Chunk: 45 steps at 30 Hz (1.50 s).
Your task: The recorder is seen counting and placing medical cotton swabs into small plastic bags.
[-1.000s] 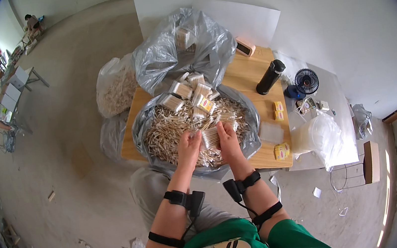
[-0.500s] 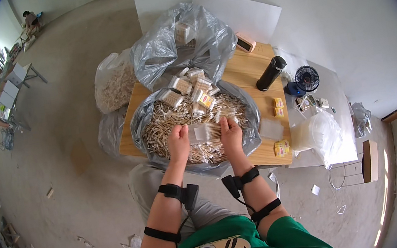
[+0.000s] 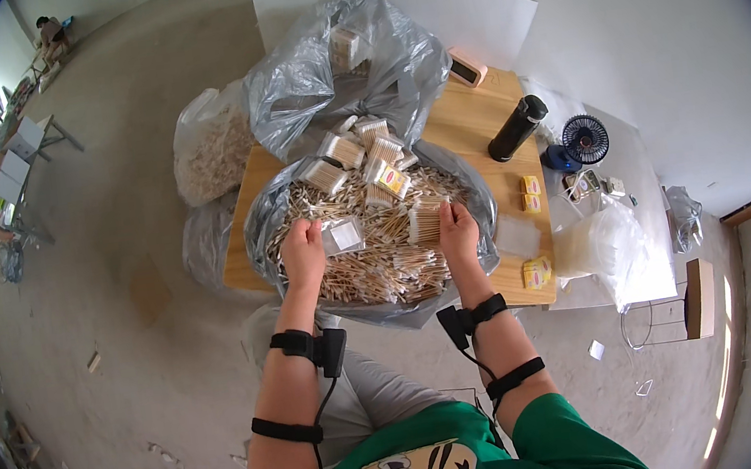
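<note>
My left hand (image 3: 304, 255) pinches the edge of a small clear plastic bag (image 3: 343, 236) with a white patch on it. To its right, my right hand (image 3: 459, 235) grips a flat bundle of cotton swabs (image 3: 426, 221), fingers closed round its right end. The bag and bundle are apart. Both hang over a heap of loose cotton swabs (image 3: 353, 280) inside an open grey plastic bag (image 3: 260, 210). Several packs of swabs (image 3: 387, 179) lie on the far side of the heap, one with a yellow label.
The wooden table (image 3: 465, 118) carries a black bottle (image 3: 518, 127), a pink clock-like device (image 3: 467, 68), yellow label stacks (image 3: 537, 272) and clear sleeves (image 3: 517, 237). A blue-black fan (image 3: 584, 140) stands right. Another grey bag (image 3: 289, 84) lies beyond; a swab-filled sack (image 3: 211, 152) stands left. Two people sit far left.
My hands have moved apart and slightly away from me. The clear bag has gone left with my left hand, and the swab bundle right with my right hand, leaving a gap between them.
</note>
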Each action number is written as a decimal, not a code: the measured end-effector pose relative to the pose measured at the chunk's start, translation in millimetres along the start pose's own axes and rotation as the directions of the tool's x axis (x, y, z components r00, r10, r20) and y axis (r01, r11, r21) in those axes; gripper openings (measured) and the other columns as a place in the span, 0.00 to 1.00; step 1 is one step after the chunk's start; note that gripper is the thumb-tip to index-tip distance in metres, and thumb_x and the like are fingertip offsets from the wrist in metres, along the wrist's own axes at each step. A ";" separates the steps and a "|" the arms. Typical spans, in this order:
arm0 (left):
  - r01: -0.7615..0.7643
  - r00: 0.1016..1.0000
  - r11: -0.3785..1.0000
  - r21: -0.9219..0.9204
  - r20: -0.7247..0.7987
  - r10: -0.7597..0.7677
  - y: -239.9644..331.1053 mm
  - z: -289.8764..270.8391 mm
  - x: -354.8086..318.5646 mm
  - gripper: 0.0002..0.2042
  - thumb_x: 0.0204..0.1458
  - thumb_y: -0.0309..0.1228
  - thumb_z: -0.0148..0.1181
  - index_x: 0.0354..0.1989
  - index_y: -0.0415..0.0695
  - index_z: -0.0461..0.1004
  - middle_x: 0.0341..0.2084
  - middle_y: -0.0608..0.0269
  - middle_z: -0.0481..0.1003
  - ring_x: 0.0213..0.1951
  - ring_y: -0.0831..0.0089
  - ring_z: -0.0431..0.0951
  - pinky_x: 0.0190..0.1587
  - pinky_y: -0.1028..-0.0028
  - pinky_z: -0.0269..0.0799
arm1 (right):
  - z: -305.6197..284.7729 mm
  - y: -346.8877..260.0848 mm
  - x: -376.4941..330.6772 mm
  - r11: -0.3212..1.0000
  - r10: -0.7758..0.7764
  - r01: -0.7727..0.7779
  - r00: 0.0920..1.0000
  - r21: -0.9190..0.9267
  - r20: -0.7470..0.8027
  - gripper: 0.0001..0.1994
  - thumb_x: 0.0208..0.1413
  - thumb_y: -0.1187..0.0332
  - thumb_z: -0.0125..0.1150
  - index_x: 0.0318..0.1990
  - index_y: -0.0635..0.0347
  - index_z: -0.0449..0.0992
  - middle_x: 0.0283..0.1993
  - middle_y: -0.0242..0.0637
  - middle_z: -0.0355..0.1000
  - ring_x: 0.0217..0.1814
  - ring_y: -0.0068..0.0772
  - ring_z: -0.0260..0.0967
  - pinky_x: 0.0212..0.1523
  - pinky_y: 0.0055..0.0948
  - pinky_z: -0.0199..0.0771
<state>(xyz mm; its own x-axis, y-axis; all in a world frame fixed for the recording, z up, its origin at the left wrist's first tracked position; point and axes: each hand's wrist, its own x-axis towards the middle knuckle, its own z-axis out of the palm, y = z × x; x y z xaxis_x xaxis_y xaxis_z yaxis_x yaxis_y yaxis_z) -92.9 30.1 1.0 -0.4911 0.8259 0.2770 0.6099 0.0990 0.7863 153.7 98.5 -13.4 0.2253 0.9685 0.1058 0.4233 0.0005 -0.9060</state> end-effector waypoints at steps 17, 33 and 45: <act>-0.259 0.950 0.961 0.097 0.208 0.235 90.0 -20.9 0.9 0.09 0.52 0.32 0.56 0.27 0.39 0.68 0.18 0.50 0.71 0.23 0.51 0.72 0.25 0.63 0.64 | 6.1 -40.9 -53.0 0.388 0.100 -0.693 0.687 0.608 0.719 0.11 0.63 0.65 0.44 0.44 0.63 0.66 0.36 0.38 0.71 0.31 0.29 0.72 0.28 0.25 0.74; 0.214 0.943 0.947 -0.241 0.302 -0.137 45.3 20.9 -50.6 0.11 0.61 0.34 0.45 0.31 0.40 0.67 0.25 0.62 0.77 0.26 0.80 0.76 0.25 0.80 0.68 | -193.6 69.5 -46.7 0.600 0.254 -0.344 0.938 0.722 0.235 0.06 0.52 0.75 0.54 0.35 0.66 0.75 0.37 0.36 0.73 0.33 0.28 0.71 0.36 0.25 0.73; 0.575 0.771 0.653 -0.493 0.594 -0.230 104.7 46.0 -88.3 0.09 0.61 0.35 0.44 0.34 0.43 0.64 0.31 0.56 0.77 0.31 0.70 0.80 0.30 0.76 0.73 | -208.2 157.8 -22.3 0.870 0.144 -0.199 0.978 -0.450 -0.154 0.12 0.48 0.67 0.62 0.38 0.61 0.69 0.35 0.43 0.71 0.38 0.47 0.70 0.38 0.39 0.69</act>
<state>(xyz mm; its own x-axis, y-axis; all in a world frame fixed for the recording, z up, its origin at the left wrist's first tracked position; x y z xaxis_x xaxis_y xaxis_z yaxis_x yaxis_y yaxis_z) 42.9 -6.9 33.4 -0.1491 0.9436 -0.2957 -0.1913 0.2659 0.9448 398.2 25.1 -73.4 0.4164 0.9085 0.0360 0.7187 -0.3046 -0.6250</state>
